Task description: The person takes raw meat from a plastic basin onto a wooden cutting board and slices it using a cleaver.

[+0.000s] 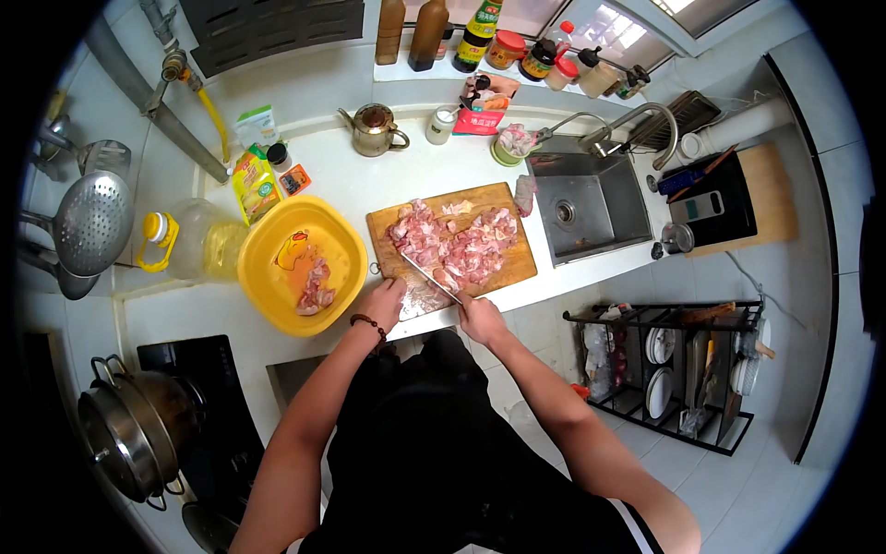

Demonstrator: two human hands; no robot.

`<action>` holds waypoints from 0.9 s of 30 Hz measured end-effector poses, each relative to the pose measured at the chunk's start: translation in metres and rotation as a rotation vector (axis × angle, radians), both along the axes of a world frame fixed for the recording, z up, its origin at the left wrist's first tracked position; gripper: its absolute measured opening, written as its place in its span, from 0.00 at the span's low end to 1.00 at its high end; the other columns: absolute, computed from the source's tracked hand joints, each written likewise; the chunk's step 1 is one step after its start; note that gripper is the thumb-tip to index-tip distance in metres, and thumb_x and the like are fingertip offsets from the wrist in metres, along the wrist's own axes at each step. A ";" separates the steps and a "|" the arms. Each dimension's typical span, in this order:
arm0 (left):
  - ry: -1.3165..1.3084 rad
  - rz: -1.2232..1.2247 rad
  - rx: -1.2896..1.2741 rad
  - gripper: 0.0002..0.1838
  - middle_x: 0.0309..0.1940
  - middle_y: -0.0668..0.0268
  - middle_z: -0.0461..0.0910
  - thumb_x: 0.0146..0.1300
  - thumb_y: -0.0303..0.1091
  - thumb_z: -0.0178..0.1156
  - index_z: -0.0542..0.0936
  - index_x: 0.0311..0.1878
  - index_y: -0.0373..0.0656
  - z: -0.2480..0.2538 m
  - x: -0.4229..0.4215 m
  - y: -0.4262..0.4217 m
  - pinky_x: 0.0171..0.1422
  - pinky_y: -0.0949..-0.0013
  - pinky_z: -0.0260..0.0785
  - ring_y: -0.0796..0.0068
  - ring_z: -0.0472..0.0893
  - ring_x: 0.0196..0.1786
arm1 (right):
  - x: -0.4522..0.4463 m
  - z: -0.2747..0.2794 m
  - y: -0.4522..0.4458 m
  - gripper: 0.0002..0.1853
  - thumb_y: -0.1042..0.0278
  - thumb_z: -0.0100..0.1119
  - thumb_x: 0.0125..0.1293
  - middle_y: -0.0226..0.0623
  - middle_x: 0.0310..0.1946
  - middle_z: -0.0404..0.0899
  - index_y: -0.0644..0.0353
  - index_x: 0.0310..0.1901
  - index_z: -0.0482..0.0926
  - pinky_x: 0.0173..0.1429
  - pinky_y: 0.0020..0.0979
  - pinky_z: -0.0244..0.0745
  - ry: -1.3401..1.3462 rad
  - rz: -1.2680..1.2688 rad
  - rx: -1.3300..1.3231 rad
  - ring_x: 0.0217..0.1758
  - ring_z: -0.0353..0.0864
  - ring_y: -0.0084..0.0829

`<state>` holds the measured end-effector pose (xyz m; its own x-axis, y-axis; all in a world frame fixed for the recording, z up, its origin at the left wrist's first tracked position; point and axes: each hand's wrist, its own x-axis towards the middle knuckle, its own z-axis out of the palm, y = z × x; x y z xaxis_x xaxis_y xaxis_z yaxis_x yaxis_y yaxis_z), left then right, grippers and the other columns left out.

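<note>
Chopped raw meat [475,249] lies spread in two heaps on a wooden cutting board [519,268]. My right hand [482,320] is closed on the handle of a knife [430,277], whose blade slants up and left along the lower edge of the meat. At the board's lower left corner is my left hand [383,303], with a beaded bracelet at the wrist; its fingers are too small to read clearly. Left of the board stands a yellow basin [351,249] with some meat pieces at its bottom.
Behind the board are a teapot [374,129], a jar [441,125] and a green bowl [510,148]. A sink [591,208] is at the right, an oil jug [198,240] at the left. Pots [129,429] stand lower left; a black dish rack [664,369] stands lower right.
</note>
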<state>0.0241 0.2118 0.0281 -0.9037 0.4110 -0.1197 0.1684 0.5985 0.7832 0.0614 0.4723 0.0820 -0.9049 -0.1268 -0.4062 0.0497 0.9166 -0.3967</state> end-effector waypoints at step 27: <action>-0.033 0.270 0.149 0.15 0.50 0.50 0.81 0.63 0.24 0.67 0.80 0.53 0.39 -0.028 0.017 0.024 0.56 0.48 0.76 0.41 0.81 0.52 | 0.010 0.003 -0.053 0.13 0.72 0.58 0.66 0.69 0.37 0.84 0.70 0.49 0.81 0.54 0.60 0.79 0.010 -0.195 -0.193 0.45 0.85 0.67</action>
